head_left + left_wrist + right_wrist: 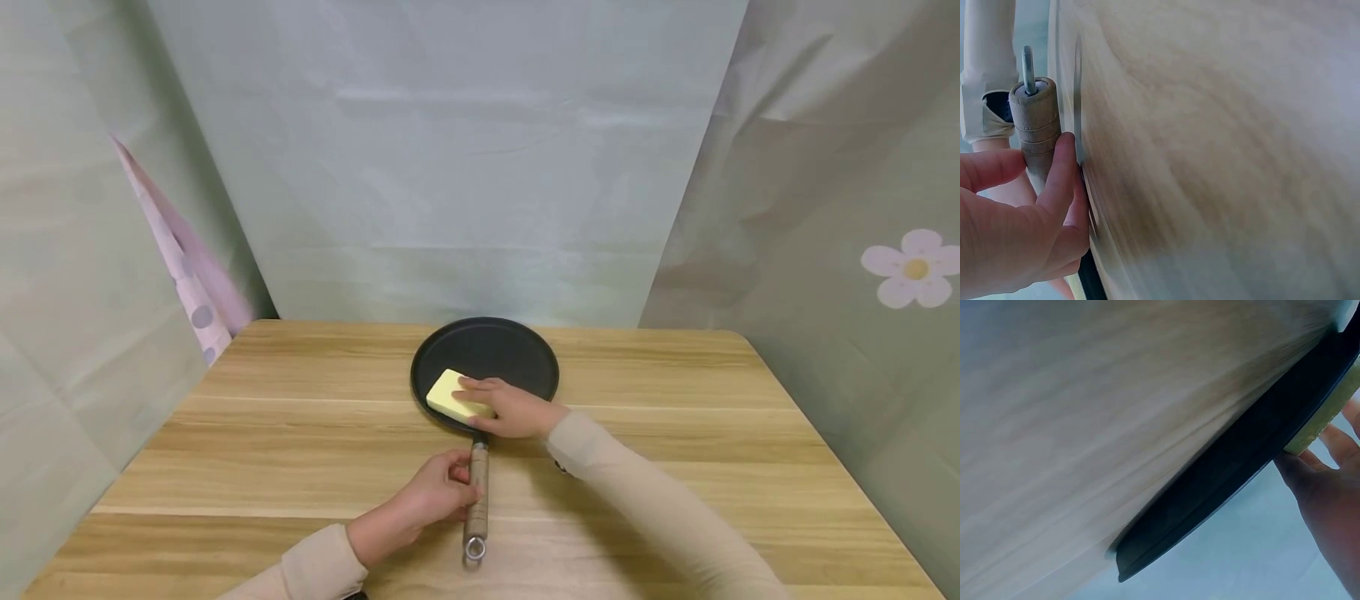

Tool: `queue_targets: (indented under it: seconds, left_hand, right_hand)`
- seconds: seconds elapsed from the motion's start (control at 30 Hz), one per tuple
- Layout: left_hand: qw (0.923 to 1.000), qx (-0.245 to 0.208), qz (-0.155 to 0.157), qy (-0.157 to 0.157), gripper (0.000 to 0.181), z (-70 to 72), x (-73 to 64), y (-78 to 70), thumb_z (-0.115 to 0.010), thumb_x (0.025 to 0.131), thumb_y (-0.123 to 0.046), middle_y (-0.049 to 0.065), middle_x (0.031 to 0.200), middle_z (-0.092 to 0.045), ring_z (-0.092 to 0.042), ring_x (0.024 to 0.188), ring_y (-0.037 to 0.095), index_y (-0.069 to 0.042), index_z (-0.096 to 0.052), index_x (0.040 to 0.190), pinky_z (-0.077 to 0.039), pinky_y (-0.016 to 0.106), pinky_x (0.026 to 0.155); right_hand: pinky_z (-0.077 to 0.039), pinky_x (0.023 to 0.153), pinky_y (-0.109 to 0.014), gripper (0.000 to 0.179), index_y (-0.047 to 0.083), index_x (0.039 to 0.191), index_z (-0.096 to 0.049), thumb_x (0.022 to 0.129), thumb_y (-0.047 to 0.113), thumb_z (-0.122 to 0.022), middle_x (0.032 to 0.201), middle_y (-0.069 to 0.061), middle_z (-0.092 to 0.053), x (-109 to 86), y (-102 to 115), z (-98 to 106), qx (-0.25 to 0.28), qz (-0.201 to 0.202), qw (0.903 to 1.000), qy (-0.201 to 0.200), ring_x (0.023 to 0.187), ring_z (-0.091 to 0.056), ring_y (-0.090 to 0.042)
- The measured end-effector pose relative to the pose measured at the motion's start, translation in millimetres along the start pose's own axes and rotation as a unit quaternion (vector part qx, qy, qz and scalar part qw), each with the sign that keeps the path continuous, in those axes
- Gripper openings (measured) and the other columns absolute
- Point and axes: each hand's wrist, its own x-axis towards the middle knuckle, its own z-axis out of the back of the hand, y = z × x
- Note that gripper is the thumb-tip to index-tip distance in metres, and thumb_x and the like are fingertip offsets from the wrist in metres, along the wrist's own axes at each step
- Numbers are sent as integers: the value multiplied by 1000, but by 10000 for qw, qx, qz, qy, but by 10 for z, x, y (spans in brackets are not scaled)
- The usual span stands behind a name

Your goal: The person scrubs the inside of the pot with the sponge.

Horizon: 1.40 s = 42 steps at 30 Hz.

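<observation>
A round black frying pan [517, 350] with a low rim lies on the wooden table, its wooden handle [477, 492] pointing toward me. My left hand [437, 492] pinches that handle between thumb and fingers; the left wrist view shows the handle's ringed end [1035, 112] sticking out past the fingertips. A pale yellow rectangular sponge [447, 398] sits in the near left part of the pan. Over it lies my right hand [513, 410], gripping it with the fingers across the top and the thumb at its near side. In the right wrist view the sponge [1319, 422] shows above the pan's rim.
The wooden table [300, 467] extends on both sides of the pan, with its far edge just behind it. Pale hanging sheets [480, 167] enclose the back and sides. A flower print [915, 268] shows on the right sheet.
</observation>
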Motion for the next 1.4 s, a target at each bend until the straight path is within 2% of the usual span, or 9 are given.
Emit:
queue_targets:
  seconds: [0.2,0.5,0.7,1.4]
  left_hand:
    - [10000,41,49,1,59,11,-3,-1,-62,84,8,16,97,-45,-57,81,24,14,-36,137,-58,36,68]
    - [9999,42,35,91,58,10,2,1,-61,85,8,15,97,-45,-57,82,22,15,-35,136,-58,36,69]
    - [9999,84,47,31,58,5,3,-3,-62,85,8,16,98,-45,-57,81,23,15,-36,136,-58,35,67]
    - [9999,80,-35,87,58,4,17,17,-61,85,9,15,97,-46,-58,80,20,15,-34,136,-58,34,67]
  right_hand:
    - [-32,112,-41,54,16,147,-40,99,35,-53,156,-6,-25,83,47,-26,-56,-256,9996,41,138,-32,-29]
    - [-33,111,-44,52,13,146,-42,99,31,-54,156,-9,-26,149,113,-32,-35,-439,9990,14,137,-32,-34]
    - [-34,110,-45,52,13,146,-41,99,29,-54,156,-11,-26,203,150,-23,-44,-589,9983,-9,137,-33,-35]
    - [-34,111,-43,54,15,147,-40,98,31,-55,155,-10,-27,478,166,25,-290,-1193,9924,113,136,-34,-35]
